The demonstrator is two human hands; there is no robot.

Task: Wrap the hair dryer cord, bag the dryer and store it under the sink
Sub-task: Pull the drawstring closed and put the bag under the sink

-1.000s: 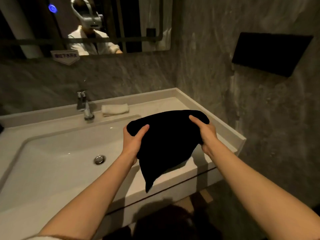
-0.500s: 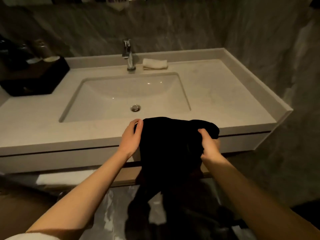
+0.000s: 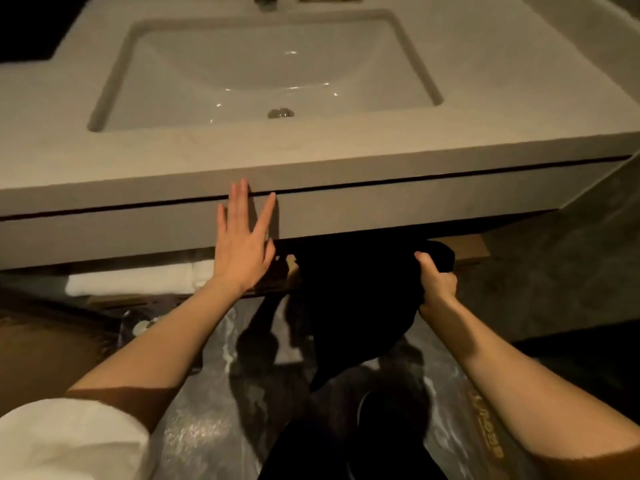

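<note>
A black cloth bag [image 3: 349,292] hangs just below the front panel of the sink counter [image 3: 381,209], its top partly tucked into the dark gap above a wooden shelf [image 3: 465,249]. My right hand [image 3: 434,280] grips the bag's upper right corner. My left hand [image 3: 244,237] is off the bag, fingers spread and flat against the counter's front panel. The hair dryer and its cord are hidden inside the bag.
The white basin [image 3: 263,71] with its drain [image 3: 280,113] lies above. Folded white towels [image 3: 135,280] rest on the shelf under the counter at left. A black tray [image 3: 31,26] sits on the counter's far left. A plastic-lined bin [image 3: 467,420] stands below on the floor.
The bag has dropped from counter level to below the counter's front panel. My left hand let go of it and now presses flat on the panel. The view tilted downward.
</note>
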